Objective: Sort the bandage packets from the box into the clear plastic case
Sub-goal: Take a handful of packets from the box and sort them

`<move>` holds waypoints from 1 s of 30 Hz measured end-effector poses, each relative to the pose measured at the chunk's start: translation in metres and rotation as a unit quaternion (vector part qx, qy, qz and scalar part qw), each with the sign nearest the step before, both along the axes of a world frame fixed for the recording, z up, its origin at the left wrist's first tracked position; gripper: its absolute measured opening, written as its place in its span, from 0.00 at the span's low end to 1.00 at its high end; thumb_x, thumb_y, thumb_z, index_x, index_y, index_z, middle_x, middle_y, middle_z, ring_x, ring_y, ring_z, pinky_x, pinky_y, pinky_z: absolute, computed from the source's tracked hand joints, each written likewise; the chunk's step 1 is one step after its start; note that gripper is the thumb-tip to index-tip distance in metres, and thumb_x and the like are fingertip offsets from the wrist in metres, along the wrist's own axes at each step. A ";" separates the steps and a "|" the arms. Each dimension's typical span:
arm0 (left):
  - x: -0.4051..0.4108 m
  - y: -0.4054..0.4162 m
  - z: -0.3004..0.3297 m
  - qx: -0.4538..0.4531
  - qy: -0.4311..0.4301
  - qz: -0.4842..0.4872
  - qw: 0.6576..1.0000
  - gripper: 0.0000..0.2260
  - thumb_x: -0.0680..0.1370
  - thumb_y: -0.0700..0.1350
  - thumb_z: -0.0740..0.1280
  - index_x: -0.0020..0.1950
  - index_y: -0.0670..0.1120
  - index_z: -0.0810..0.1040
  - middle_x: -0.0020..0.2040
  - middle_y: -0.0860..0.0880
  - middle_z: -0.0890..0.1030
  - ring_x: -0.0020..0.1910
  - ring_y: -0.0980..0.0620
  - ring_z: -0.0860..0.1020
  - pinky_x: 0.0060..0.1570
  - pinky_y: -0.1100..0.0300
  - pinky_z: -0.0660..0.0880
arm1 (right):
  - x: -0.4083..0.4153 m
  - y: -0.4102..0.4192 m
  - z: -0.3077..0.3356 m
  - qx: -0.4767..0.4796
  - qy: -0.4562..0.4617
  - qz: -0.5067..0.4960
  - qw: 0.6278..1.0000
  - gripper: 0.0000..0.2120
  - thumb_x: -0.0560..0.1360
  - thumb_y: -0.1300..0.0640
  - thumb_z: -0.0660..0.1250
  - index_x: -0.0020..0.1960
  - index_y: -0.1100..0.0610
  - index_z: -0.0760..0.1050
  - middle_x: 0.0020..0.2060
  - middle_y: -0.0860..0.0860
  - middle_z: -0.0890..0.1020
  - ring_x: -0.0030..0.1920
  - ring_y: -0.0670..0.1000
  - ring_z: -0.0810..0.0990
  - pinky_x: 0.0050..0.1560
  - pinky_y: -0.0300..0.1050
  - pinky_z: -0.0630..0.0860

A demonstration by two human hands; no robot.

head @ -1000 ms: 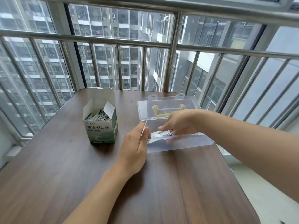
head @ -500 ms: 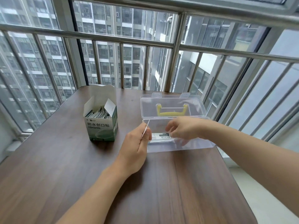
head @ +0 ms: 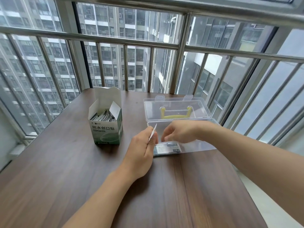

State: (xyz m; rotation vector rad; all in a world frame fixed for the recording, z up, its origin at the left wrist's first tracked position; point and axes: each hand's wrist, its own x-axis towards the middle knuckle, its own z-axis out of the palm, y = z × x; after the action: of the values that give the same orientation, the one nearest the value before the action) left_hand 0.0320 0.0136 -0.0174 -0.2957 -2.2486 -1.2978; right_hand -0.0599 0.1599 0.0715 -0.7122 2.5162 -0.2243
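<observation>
An open green-and-white bandage box (head: pixel 106 127) stands on the brown table (head: pixel 82 178), with several packets sticking up inside it. To its right lies the clear plastic case (head: pixel 202 145), its lid (head: pixel 176 109) raised and a yellow handle on the lid. One packet (head: pixel 167 148) lies flat in the case's near left corner. My left hand (head: pixel 143 152) pinches a thin white packet (head: pixel 152 132) edge-on beside the case's left end. My right hand (head: pixel 179 131) hovers over the case with loosely curled fingers and holds nothing.
A metal railing (head: pixel 148 41) and glass panes close off the far side of the table. The table's right edge (head: pixel 243 183) runs just beyond the case, with floor below.
My right hand has let go of the packet in the case and lifted slightly toward the left. The left hand keeps its packet in place. The camera has tilted up a little.
</observation>
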 end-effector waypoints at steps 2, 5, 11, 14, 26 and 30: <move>0.000 0.000 0.000 0.003 0.000 -0.002 1.000 0.17 0.84 0.51 0.53 0.41 0.44 0.70 0.34 0.56 0.71 0.34 0.54 0.69 0.36 0.60 0.68 | 0.000 -0.004 -0.002 -0.036 -0.022 0.017 0.999 0.11 0.82 0.50 0.63 0.58 0.51 0.82 0.48 0.45 0.82 0.50 0.46 0.77 0.49 0.39 0.72; 0.001 0.000 0.001 0.014 0.007 -0.010 1.000 0.18 0.84 0.52 0.52 0.43 0.44 0.72 0.36 0.52 0.74 0.36 0.50 0.72 0.39 0.54 0.71 | 0.002 -0.008 -0.003 -0.083 -0.060 0.032 0.994 0.13 0.82 0.50 0.62 0.54 0.56 0.82 0.46 0.48 0.81 0.48 0.46 0.77 0.51 0.41 0.73; 0.002 0.002 0.005 0.027 0.012 -0.003 1.000 0.14 0.85 0.49 0.54 0.47 0.46 0.75 0.34 0.61 0.73 0.33 0.58 0.69 0.36 0.64 0.66 | 0.009 0.007 0.008 -0.210 0.052 0.029 0.976 0.15 0.79 0.67 0.59 0.55 0.56 0.83 0.53 0.49 0.85 0.53 0.48 0.83 0.55 0.40 0.77; 0.004 0.002 0.010 0.031 0.017 -0.004 0.999 0.12 0.85 0.46 0.55 0.49 0.45 0.76 0.36 0.66 0.74 0.34 0.63 0.71 0.38 0.70 0.64 | 0.016 0.018 0.018 -0.352 0.028 0.008 0.935 0.16 0.77 0.68 0.65 0.60 0.55 0.81 0.53 0.51 0.85 0.50 0.52 0.84 0.51 0.41 0.80; -0.004 -0.001 0.027 0.081 -0.007 -0.020 0.996 0.07 0.82 0.48 0.63 0.45 0.56 0.76 0.35 0.63 0.78 0.34 0.64 0.74 0.36 0.71 0.68 | 0.018 -0.014 0.023 -0.480 0.067 0.049 0.873 0.04 0.75 0.63 0.73 0.47 0.64 0.83 0.43 0.58 0.84 0.42 0.53 0.82 0.42 0.42 0.78; -0.011 -0.007 0.018 0.024 -0.008 -0.007 1.000 0.12 0.78 0.49 0.71 0.60 0.54 0.76 0.43 0.63 0.78 0.33 0.55 0.72 0.35 0.66 0.69 | 0.005 0.010 0.039 -0.529 -0.032 -0.123 0.839 0.05 0.77 0.61 0.70 0.49 0.63 0.82 0.39 0.55 0.85 0.38 0.48 0.82 0.37 0.38 0.77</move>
State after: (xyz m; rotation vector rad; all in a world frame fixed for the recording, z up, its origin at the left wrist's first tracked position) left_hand 0.0208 0.0063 0.0008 -0.2853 -2.2300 -1.3639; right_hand -0.0545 0.1702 0.1108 -0.7086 2.2471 -1.7778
